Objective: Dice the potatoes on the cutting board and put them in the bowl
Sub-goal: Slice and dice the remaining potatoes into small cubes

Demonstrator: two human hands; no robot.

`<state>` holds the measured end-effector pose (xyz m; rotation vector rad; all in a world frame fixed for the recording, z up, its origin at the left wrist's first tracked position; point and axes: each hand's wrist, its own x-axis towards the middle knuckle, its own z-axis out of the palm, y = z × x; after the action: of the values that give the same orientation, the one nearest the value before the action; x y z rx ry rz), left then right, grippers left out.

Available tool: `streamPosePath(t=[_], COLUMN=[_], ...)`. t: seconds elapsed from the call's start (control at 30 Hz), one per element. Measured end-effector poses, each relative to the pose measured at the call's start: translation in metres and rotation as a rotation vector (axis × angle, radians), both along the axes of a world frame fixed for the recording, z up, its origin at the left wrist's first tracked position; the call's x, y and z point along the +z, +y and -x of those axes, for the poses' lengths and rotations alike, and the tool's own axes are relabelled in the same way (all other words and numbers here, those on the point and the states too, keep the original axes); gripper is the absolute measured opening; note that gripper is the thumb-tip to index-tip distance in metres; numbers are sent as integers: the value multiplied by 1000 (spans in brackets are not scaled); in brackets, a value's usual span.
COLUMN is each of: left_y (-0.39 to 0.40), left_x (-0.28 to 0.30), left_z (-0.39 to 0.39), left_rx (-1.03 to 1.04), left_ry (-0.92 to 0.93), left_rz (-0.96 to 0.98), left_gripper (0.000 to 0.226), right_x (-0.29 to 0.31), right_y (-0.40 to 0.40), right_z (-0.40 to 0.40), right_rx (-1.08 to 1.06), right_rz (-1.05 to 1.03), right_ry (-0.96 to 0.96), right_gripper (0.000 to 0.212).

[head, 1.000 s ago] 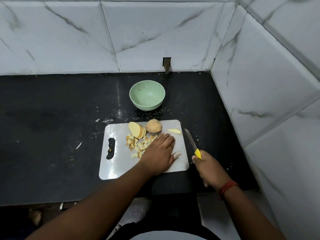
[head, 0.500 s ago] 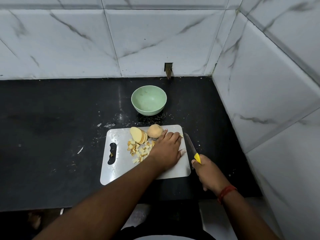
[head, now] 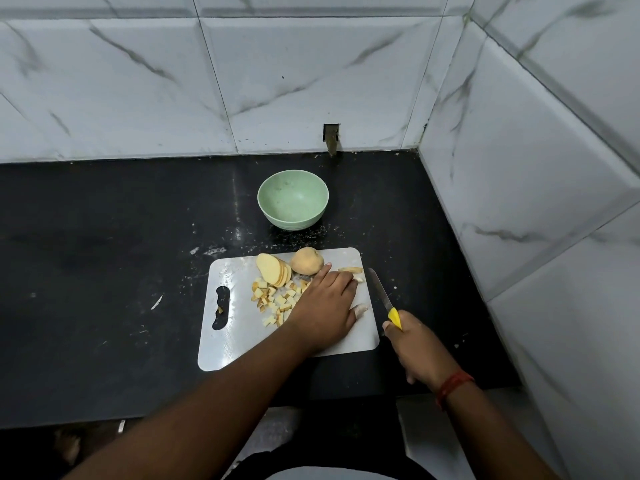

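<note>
A: Left hand (head: pixel 325 306) flat, fingers straight, on cutting board (head: pixel 239 344) beside diced potato (head: pixel 277 299). Right hand (head: pixel 415 344) curled round knife (head: pixel 382 296).

B: Dice look light, damp, slippery; scoop from underneath. Bowl (head: pixel 293 199) stands behind on counter (head: pixel 104 271).

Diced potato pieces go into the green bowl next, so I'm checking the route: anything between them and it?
Yes: the stacked potato slices and the uncut potato piece lie between the diced pieces and the green bowl.
</note>
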<state>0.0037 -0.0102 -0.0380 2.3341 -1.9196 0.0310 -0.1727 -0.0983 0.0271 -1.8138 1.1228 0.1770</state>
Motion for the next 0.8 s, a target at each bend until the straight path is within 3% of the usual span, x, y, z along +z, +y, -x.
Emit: streamPosePath(t=[0.47,0.63,0.8], left_y=[36,36,36], left_x=[-23,-23,-24], left_z=[-5,-4,-6], left_rx=[76,122,94], left_ry=[1,-21,7], left_rz=[95,105,102], left_gripper=[69,65,64], right_x=[-5,-8,-9], right_y=[14,8,8], right_z=[-26,-39,-42], right_rx=[196,237,245], right_rz=[351,360,379], right_ry=[227,357,367], right_gripper=[23,33,33])
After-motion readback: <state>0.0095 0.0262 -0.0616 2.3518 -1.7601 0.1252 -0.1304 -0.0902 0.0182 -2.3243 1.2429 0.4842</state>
